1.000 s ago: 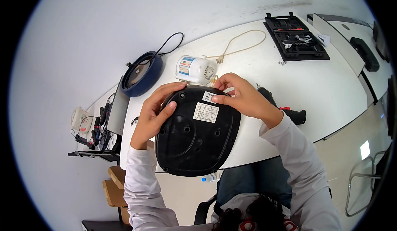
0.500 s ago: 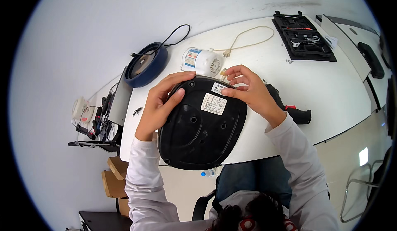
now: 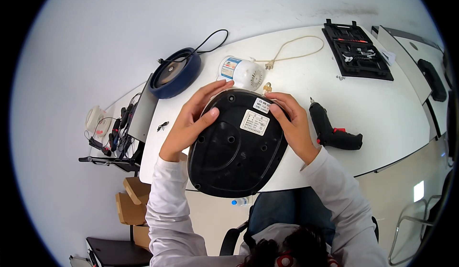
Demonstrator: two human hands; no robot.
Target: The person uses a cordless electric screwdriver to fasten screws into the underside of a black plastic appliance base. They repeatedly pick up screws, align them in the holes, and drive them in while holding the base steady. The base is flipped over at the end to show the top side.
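Both hands hold a rounded black appliance base (image 3: 224, 162), its underside turned up with screw holes and two white labels. My left hand (image 3: 193, 119) wraps its upper left edge, thumb lying on the black face. My right hand (image 3: 295, 126) grips the upper right edge, its thumb by the smaller label. A yellowish plug (image 3: 267, 88) pokes out just behind the base's top edge. Beyond it lies a white motor housing (image 3: 243, 73) with a vented round end. A black cordless screwdriver (image 3: 332, 128) with red parts rests on the table to the right of my right hand.
A dark blue round appliance (image 3: 191, 78) with a black cord stands at the far left of the white table (image 3: 382, 109). An open black tool case (image 3: 358, 52) lies far right, small metal pieces (image 3: 340, 78) beside it. Cardboard boxes (image 3: 130, 207) and a bottle (image 3: 240, 202) are below.
My right hand has moved from near the plug down onto the base's right edge, its fingers now around it. The cordless screwdriver shows more fully.
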